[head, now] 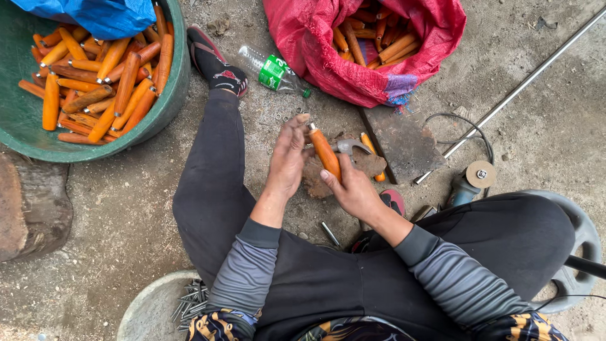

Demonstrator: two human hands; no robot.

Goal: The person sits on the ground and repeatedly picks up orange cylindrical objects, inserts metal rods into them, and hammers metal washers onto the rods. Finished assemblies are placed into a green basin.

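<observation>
Hands meet over the ground between a seated person's knees, seen from above. Right hand [355, 189] wraps its fingers around the lower end of an orange handle [326, 153], a smooth, tapered wooden piece with a small metal collar at its upper tip. Left hand [289, 158] curls around from the other side, its fingertips pinching at that collared tip. Handle is held up, tilted, just above a flat wood block [372, 165] on the ground, where a hammer head [346, 146] lies. Green tub [173, 88] at upper left holds a heap of similar orange handles, partly under a blue sheet [95, 16]. Red sack [309, 44] at top centre gapes open with more such handles inside. Pale bowl [148, 309] at the bottom edge, by the left elbow, holds a bunch of thin metal spikes. Clear bottle [273, 71] with a green label lies between tub and sack, beside a foot in a dark sock. Angle grinder [470, 183] sits to the right, near a long metal rod [524, 82].
</observation>
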